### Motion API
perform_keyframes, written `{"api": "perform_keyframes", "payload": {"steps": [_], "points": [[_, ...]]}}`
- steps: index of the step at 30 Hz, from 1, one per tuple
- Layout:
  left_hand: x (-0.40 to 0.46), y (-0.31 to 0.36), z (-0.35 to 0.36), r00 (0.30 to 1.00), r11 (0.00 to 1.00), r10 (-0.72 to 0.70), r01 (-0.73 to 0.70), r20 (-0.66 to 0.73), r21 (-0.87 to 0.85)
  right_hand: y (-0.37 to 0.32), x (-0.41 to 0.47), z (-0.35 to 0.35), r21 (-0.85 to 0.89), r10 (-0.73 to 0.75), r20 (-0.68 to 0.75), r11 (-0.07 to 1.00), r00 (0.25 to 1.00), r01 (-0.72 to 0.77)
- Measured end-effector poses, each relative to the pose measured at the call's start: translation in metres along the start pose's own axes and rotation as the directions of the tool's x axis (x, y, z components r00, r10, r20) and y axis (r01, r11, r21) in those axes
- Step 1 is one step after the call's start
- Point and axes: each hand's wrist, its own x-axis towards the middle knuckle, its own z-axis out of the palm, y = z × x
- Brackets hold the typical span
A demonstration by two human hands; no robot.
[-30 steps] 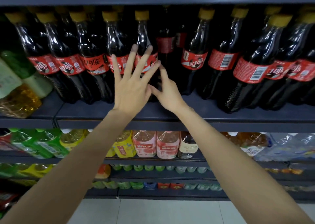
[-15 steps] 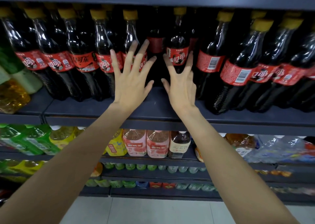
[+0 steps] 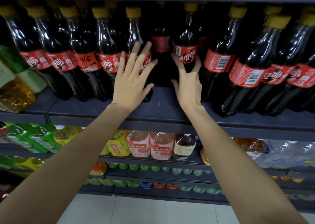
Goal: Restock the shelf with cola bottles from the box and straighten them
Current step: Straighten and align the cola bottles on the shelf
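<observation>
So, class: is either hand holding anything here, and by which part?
Neither grips anything. The left hand lies open against a cola bottle at its label; the right hand, fingers spread, reaches around the lower body of another cola bottle.

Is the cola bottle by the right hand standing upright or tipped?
Upright: the cola bottle stands straight, cap up, logo facing out, right hand spread around it.

Dark gap (image 3: 162, 73) on shelf (image 3: 163, 104) between front cola bottles (image 3: 136, 53), (image 3: 186, 53); recessed bottle (image 3: 161, 41) blocks its rear.
</observation>
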Motion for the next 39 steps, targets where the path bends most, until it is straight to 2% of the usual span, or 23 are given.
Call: {"api": "perform_keyframes", "payload": {"steps": [6,12,16,17,19,21,22,24,26,28,31,35,37,39], "points": [[0.0,0.003,-0.002,0.999,0.999,-0.03,0.03,0.02,-0.012,0.004,-0.002,-0.003,0.05,-0.048,0.015,0.998,0.999,0.048],[0.0,-0.001,-0.005,0.999,1.0,0.001,0.0,0.032,-0.012,-0.003,-0.005,-0.004,-0.178,0.013,0.064,0.984,0.998,-0.001],[0.0,-0.004,-0.006,0.999,1.0,0.021,-0.021,0.029,0.003,-0.005,-0.016,-0.013,-0.179,-0.007,0.108,0.984,0.994,0.027],[-0.001,-0.006,-0.006,0.999,0.999,0.031,-0.031,0.021,0.015,-0.007,-0.021,-0.017,-0.17,-0.015,0.079,0.985,0.997,0.028],[-0.004,-0.011,-0.006,0.999,0.998,0.038,-0.038,-0.006,0.042,-0.011,-0.03,-0.019,-0.097,-0.07,-0.09,0.993,0.993,0.062],[-0.007,-0.015,-0.005,1.0,0.997,0.014,-0.012,-0.025,0.071,-0.022,-0.038,-0.013,0.117,-0.114,-0.215,0.983,0.97,0.141],[-0.008,-0.017,-0.004,1.0,0.996,0.0,0.002,-0.026,0.084,-0.028,-0.038,-0.005,0.258,-0.097,-0.192,0.955,0.977,0.145],[-0.008,-0.018,-0.002,1.0,0.996,-0.009,0.01,-0.014,0.087,-0.039,-0.029,0.012,0.446,-0.049,0.014,0.894,0.999,0.038],[-0.007,-0.019,0.0,1.0,0.998,0.0,0.001,-0.015,0.068,-0.043,-0.014,0.026,0.513,-0.009,0.237,0.85,0.971,-0.118],[-0.007,-0.022,0.002,1.0,0.998,-0.002,0.003,-0.022,0.056,-0.04,0.001,0.032,0.547,-0.007,0.351,0.813,0.937,-0.199],[-0.007,-0.024,0.002,1.0,0.998,-0.001,0.002,-0.024,0.06,-0.033,0.018,0.031,0.534,-0.045,0.36,0.829,0.932,-0.167],[-0.008,-0.023,0.002,1.0,0.999,0.005,-0.004,-0.016,0.048,-0.037,0.022,0.033,0.507,-0.019,0.339,0.846,0.941,-0.166],[-0.008,-0.024,0.001,1.0,0.999,0.007,-0.007,-0.015,0.048,-0.041,0.021,0.036,0.486,0.002,0.241,0.866,0.971,-0.122],[-0.008,-0.024,0.001,1.0,0.999,0.007,-0.006,-0.012,0.047,-0.044,0.023,0.04,0.341,-0.005,0.17,0.939,0.985,-0.054]]}}
